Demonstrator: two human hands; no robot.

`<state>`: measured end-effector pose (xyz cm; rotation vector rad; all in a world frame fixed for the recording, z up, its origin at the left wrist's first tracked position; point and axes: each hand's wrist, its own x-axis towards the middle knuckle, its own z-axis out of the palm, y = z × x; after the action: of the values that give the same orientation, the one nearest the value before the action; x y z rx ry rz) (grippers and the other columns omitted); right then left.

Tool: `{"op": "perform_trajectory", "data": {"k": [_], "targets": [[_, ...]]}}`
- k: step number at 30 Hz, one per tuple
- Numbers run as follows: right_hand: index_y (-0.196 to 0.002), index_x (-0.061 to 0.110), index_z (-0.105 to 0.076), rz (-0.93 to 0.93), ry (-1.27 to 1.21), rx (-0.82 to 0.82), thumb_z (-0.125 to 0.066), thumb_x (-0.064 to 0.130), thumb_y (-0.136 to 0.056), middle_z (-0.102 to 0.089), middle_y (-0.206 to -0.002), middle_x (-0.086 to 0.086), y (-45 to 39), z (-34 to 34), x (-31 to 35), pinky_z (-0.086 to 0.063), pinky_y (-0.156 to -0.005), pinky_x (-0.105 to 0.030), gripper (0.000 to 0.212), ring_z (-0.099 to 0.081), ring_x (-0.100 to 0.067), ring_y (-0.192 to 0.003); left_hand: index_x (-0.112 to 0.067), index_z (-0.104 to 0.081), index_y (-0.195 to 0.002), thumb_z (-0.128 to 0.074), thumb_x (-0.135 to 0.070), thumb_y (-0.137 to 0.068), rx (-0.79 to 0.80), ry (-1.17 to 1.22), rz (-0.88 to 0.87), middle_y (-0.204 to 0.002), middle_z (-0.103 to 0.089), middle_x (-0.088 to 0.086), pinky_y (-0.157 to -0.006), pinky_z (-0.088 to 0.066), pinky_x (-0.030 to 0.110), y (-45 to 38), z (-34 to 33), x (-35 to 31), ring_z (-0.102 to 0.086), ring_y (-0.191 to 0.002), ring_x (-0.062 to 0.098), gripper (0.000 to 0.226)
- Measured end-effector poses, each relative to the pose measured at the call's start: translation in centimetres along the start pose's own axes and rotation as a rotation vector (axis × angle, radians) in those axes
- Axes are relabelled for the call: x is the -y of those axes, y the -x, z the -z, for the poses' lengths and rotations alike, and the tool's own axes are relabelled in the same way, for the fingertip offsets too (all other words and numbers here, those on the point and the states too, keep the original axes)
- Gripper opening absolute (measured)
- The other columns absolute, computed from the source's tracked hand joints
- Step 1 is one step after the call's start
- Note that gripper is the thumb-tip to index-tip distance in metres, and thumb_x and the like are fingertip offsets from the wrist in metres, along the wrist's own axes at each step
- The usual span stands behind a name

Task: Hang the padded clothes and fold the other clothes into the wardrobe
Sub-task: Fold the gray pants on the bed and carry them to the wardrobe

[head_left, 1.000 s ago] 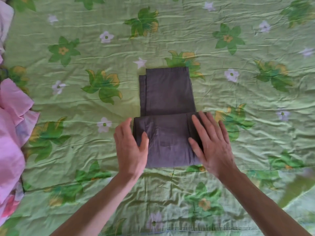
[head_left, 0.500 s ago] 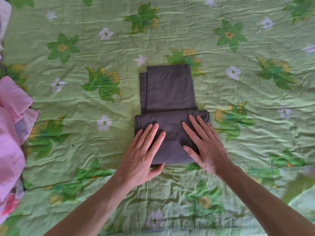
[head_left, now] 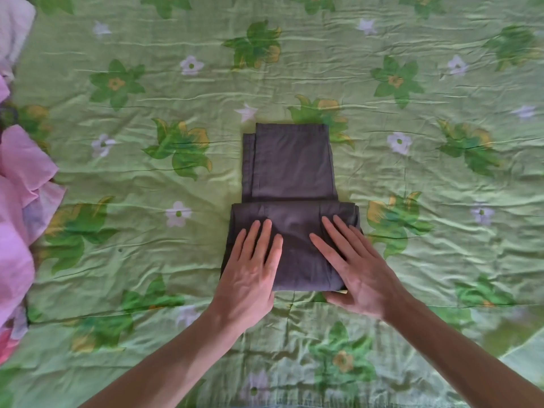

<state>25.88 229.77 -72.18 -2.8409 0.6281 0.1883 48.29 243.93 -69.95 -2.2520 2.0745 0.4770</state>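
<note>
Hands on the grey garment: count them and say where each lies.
2. The left hand presses flat on the folded grey garment's near-left part; the right hand presses flat on its near-right part.

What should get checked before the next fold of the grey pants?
1. Both hands flat on the pants: ok, left hand and right hand press the near fold.
2. Near fold lying smooth: ok.
3. Far part's edges lined up: not ok, an under layer pokes out on the left.
4. Room on the bedspread around the pants: ok.
5. Pink clothes out of the way: ok, at the left edge.
6. Wardrobe ready: cannot tell, not in view.
</note>
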Motion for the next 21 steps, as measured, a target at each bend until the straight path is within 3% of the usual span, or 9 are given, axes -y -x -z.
{"op": "perform_trajectory", "data": {"k": [5,9,12,13,15,18,21], "targets": [[-0.16,0.015,-0.033,0.026,-0.105,-0.069,-0.086,0.04,-0.068,-0.031,-0.168,-0.012,1.6,1.5,0.3,-0.029,-0.122,-0.043,0.11,-0.031,-0.028,-0.156,-0.003,-0.06,-0.142,-0.091,-0.021,-0.055,-0.007,0.08,-0.078,-0.15,-0.057,0.02,-0.114,-0.049,0.046,0.8,3.1,1.6,-0.06,-0.135,0.035,0.095],[-0.152,0.017,-0.049,0.049,-0.202,-0.083,-0.079,0.041,-0.072,-0.054,-0.154,-0.001,2.9,3.8,0.8,-0.049,-0.111,-0.039,0.089,-0.053,-0.018,-0.141,-0.013,-0.068,-0.135,-0.073,-0.03,-0.066,0.097,0.147,-0.143,-0.135,-0.071,0.005,-0.096,-0.06,0.033,2.0,5.6,3.0,-0.072,-0.116,0.021,0.071],[-0.141,0.025,-0.059,0.0,-0.293,-0.103,-0.067,0.044,-0.072,-0.072,-0.127,0.012,3.8,6.3,1.6,-0.056,-0.085,-0.021,0.072,-0.072,-0.009,-0.104,-0.028,-0.061,-0.142,-0.053,-0.033,-0.08,0.254,0.305,-0.107,-0.128,-0.069,-0.016,-0.094,-0.049,0.014,2.4,8.8,3.6,-0.066,-0.109,0.003,0.063],[-0.141,0.028,-0.059,-0.029,-0.33,-0.104,-0.066,0.045,-0.072,-0.074,-0.119,0.017,4.1,7.1,1.8,-0.052,-0.076,-0.017,0.071,-0.073,-0.006,-0.091,-0.033,-0.06,-0.139,-0.053,-0.032,-0.083,0.314,0.348,-0.095,-0.117,-0.068,-0.02,-0.085,-0.043,0.006,2.5,9.8,3.8,-0.062,-0.099,-0.003,0.057],[-0.14,0.034,-0.059,-0.092,-0.442,-0.139,-0.071,0.047,-0.076,-0.073,-0.113,0.025,4.5,8.2,1.9,-0.054,-0.069,-0.016,0.067,-0.07,0.003,-0.083,-0.035,-0.066,-0.125,-0.061,-0.023,-0.084,0.381,0.469,-0.06,-0.091,-0.068,-0.02,-0.063,-0.039,0.008,2.4,11.1,4.2,-0.059,-0.076,-0.003,0.044],[-0.132,0.035,-0.063,-0.261,-0.678,-0.278,-0.084,0.047,-0.08,-0.073,-0.109,0.029,4.4,8.9,1.9,-0.057,-0.077,-0.018,0.058,-0.071,0.008,-0.09,-0.034,-0.066,-0.123,-0.07,-0.009,-0.084,0.306,0.803,0.082,-0.084,-0.068,-0.012,-0.053,-0.041,0.014,2.3,11.4,5.4,-0.062,-0.065,0.005,0.046],[-0.126,0.04,-0.059,-0.538,-0.864,-0.466,-0.085,0.047,-0.066,-0.071,-0.102,0.028,2.5,8.7,2.8,-0.054,-0.077,-0.013,0.066,-0.071,0.002,-0.092,-0.03,-0.067,-0.124,-0.079,-0.008,-0.088,0.059,0.965,0.274,-0.091,-0.069,-0.009,-0.058,-0.045,0.013,2.2,10.3,5.9,-0.065,-0.072,0.011,0.044]]}}
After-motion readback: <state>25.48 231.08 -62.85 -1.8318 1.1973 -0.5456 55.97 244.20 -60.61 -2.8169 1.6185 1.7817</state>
